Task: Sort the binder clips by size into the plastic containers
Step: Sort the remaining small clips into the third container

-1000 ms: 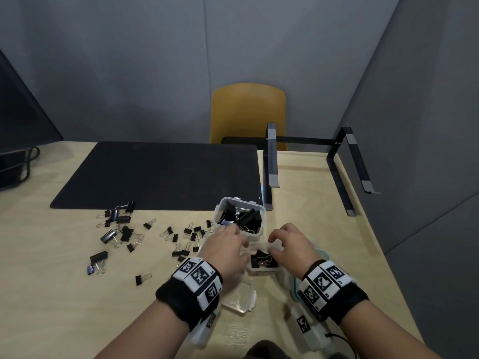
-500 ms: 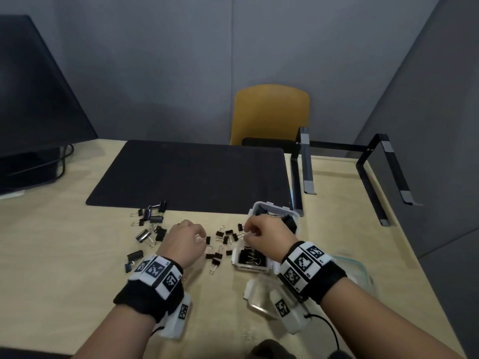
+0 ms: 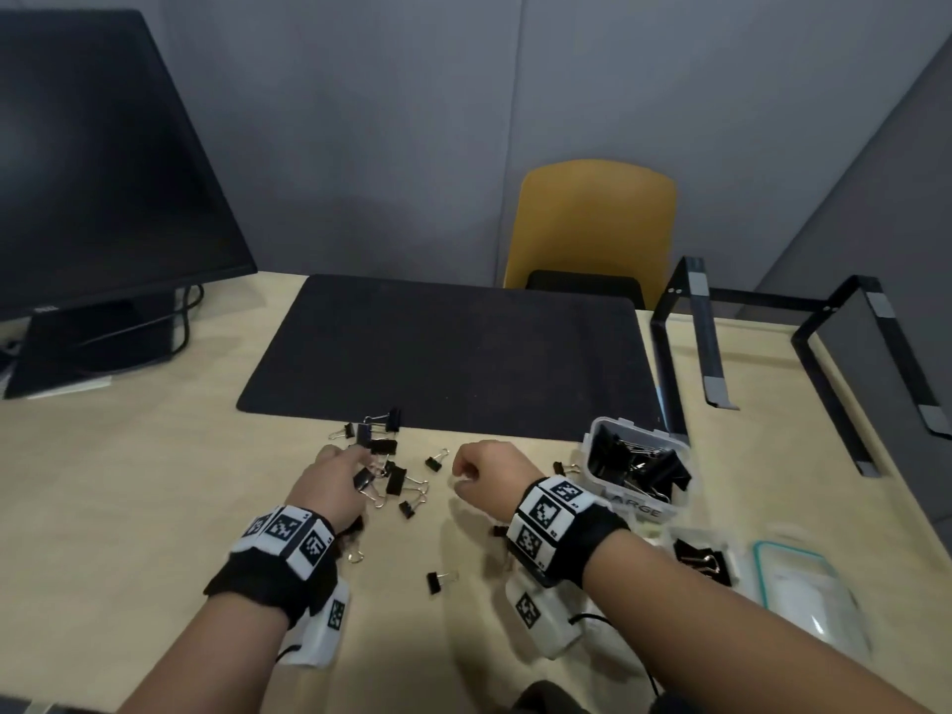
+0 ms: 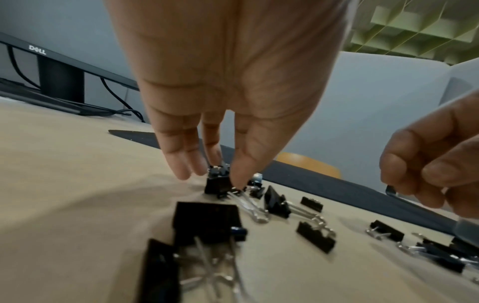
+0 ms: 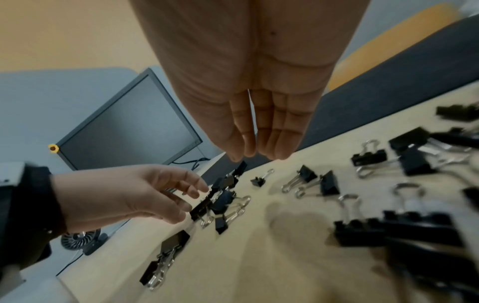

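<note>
The person's left hand [image 3: 335,484] is reaching down into the scatter of binder clips [image 3: 396,479] on the desk [image 3: 129,507], its thumb and fingertips [image 4: 237,178] pinching a small black clip [image 4: 219,184] that is sitting on the wood. The right hand [image 3: 487,476] is hovering just beside the pile, fingers loosely curled with nothing visibly in them. Off to the right, the open container labelled large [image 3: 639,466] is holding big clips, and a smaller container [image 3: 703,559] is sitting nearer the desk's edge.
</note>
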{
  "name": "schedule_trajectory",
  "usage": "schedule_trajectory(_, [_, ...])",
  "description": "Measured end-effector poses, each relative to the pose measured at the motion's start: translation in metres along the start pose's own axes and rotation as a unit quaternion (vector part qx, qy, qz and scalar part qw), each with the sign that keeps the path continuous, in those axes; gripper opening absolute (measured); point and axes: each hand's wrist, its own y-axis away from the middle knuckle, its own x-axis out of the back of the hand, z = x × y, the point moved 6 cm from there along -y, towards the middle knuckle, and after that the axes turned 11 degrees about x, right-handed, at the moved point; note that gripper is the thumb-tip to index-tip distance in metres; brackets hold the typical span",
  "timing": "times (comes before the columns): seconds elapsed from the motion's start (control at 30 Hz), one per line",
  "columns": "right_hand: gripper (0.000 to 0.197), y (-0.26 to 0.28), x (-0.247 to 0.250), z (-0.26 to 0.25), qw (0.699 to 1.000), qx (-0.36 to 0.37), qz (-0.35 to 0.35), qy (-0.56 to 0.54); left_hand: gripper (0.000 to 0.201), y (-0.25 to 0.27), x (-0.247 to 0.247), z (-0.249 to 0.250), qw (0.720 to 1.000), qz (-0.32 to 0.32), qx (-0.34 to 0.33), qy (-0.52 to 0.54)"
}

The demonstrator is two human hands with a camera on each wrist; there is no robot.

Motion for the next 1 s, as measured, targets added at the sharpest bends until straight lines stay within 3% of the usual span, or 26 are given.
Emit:
schedule_trajectory(0.37, [0.04, -0.048, -0.05, -0.031, 0.999, 0.001, -0.042, 0.026, 0.052, -0.023, -0.002, -0.006, 0.996, -0.028, -0.076, -0.029])
schedule_trajectory(0.5, [0.037, -0.053, -0.058, -0.035, 0.998, 0.002, -0.038, 0.047, 0.048, -0.023, 0.0, -0.002, 0.993, -0.04, -0.099, -0.052])
schedule_trajectory(0.73, [0.035, -0.046, -0.045, -0.026, 0.999, -0.025, -0.021, 0.03, 0.043, -0.02, 0.006, 0.004, 0.99, -0.044, -0.117, -0.065])
schedule_trajectory(1.0, [0.04, -0.017, -0.006, -0.01, 0.996, -0.045, 0.061, -0.051, 0.034, 0.005, 0.011, 0.041, 0.987, -0.045, -0.157, 0.001])
